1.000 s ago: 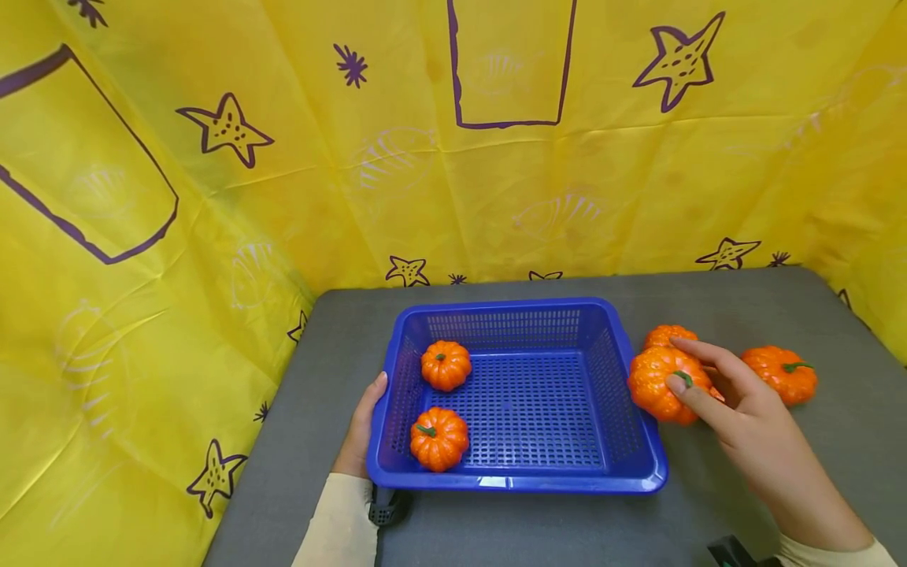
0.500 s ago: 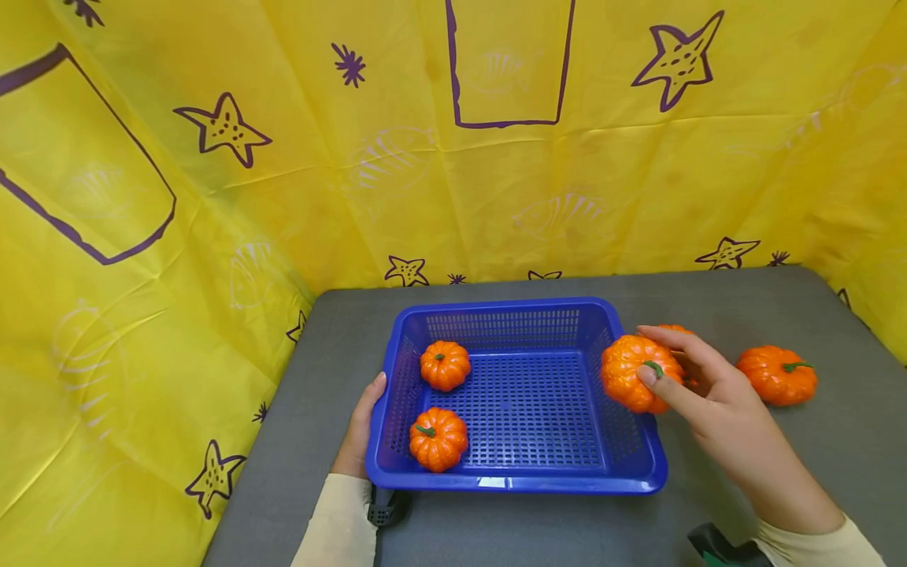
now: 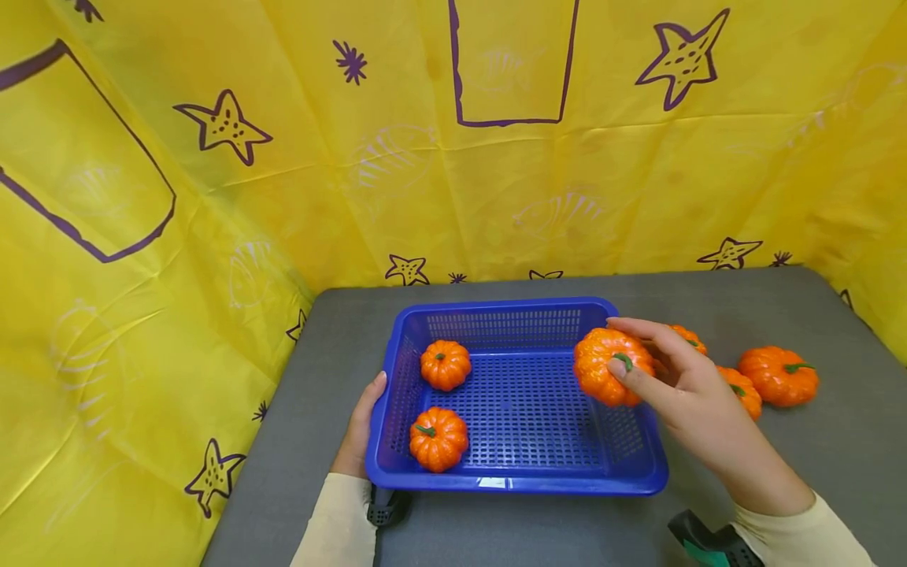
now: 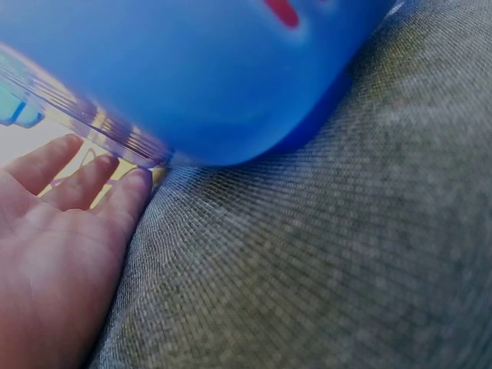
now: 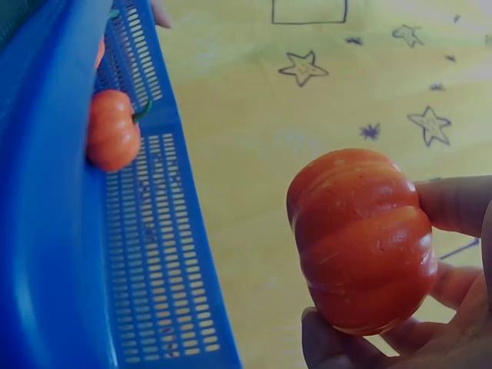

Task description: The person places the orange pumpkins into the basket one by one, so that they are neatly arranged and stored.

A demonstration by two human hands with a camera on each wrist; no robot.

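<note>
Six pumpkins (image 3: 598, 374): two in one central basket (image 3: 510, 482), three at frame right, one gripped between the right hand (image 3: 690, 398)'s fingers; left hand (image 3: 360, 421), fingers extended, touches basket.

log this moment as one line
right hand: holds pumpkin by basket; left hand: at basket side; in basket: two pumpkins; on table: three pumpkins

blue basket (image 4: 192, 92): blurred, cropped, left wrist | rear pumpkin (image 3: 691, 339): partly hidden
</note>
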